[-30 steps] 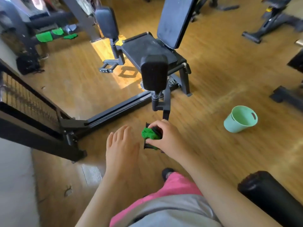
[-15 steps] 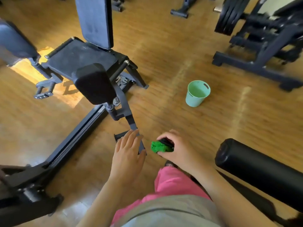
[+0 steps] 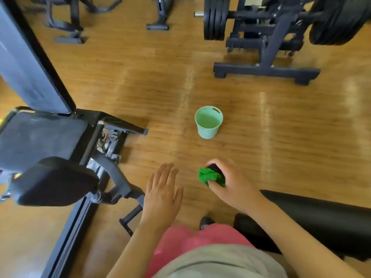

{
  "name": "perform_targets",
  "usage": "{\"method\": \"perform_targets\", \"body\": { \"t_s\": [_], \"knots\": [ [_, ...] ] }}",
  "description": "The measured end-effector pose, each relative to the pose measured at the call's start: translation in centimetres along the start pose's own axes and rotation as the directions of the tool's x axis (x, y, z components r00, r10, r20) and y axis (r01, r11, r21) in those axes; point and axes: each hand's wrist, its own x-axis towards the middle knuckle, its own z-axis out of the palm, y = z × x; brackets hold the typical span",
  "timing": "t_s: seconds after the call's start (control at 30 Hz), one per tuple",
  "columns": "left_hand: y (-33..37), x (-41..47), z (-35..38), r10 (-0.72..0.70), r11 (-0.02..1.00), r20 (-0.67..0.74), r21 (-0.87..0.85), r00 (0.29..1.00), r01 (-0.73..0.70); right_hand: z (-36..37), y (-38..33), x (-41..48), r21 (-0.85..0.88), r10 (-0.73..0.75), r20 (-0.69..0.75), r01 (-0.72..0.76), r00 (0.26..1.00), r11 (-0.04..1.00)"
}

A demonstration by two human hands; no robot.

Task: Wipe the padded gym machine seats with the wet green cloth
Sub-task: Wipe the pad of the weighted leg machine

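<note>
Looks mid-job to me: right hand (image 3: 230, 181) grips the balled-up green cloth (image 3: 208, 176) away from the seat (image 3: 40, 137), left hand (image 3: 160, 195) flat and empty.

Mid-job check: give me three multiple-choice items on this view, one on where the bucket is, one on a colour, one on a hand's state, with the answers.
1. Where does the bucket stand?
A) on a table
B) on the floor, beyond both hands
C) on a shelf

2. What colour is the cloth?
A) green
B) white
C) blue

3. How is the left hand?
A) gripping the cloth
B) lifting the bucket
C) open, holding nothing

Answers:
1 B: it stands upright on the wooden floor, apart from both hands.
2 A: it is bright green, bunched in the right hand.
3 C: its fingers are straight and hold nothing.
</note>
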Motion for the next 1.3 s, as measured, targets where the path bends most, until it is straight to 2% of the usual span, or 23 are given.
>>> {"method": "perform_targets", "body": {
  "t_s": [0.17,0.33,0.47,0.6,0.7,0.8,0.9,0.97,1.13,1.3],
  "knots": [
    [-1.9,3.9,0.7,0.052,0.998,0.018,-0.041,0.998,-0.051,-0.5,0.9,2.8,-0.06,0.005,-0.084,-0.01,0.996,0.998],
    [-2.9,9.5,2.4,0.126,0.987,0.044,-0.108,0.991,-0.121,-0.3,1.6,5.7,-0.027,0.13,-0.154,-0.136,0.979,0.99],
    [-3.9,18.3,3.0,0.246,0.96,0.039,-0.144,0.968,-0.238,-1.4,2.4,10.1,-0.007,0.248,-0.249,-0.257,0.936,0.966],
    [-6.3,28.3,0.8,0.418,0.902,0.065,-0.148,0.906,-0.405,-2.2,2.2,17.2,0.015,0.275,-0.375,-0.291,0.885,0.957],
    [-8.9,33.0,-1.7,0.456,0.886,0.068,-0.132,0.888,-0.445,-1.9,1.0,22.4,0.081,0.285,-0.439,-0.279,0.852,0.957],
    [-12.1,36.1,-2.6,0.477,0.875,0.107,-0.148,0.873,-0.46,-1.0,0.1,26.2,0.132,0.309,-0.413,-0.279,0.857,0.951],
    [-14.3,38.0,-1.7,0.487,0.872,0.168,-0.143,0.857,-0.468,-0.7,0.8,27.7,0.105,0.324,-0.376,-0.308,0.868,0.946],
    [-14.3,38.7,-1.0,0.519,0.853,0.19,-0.176,0.833,-0.491,-1.1,1.5,27.9,0.098,0.345,-0.387,-0.334,0.855,0.937],
    [-11.3,40.6,0.4,0.633,0.773,0.231,-0.257,0.739,-0.581,-3.4,4.3,27.7,0.118,0.418,-0.494,-0.418,0.762,0.901],
    [-6.9,44.7,2.1,0.636,0.77,0.244,-0.258,0.732,-0.584,-7.8,8.3,28.6,0.148,0.431,-0.511,-0.418,0.744,0.897]
  ]
}}
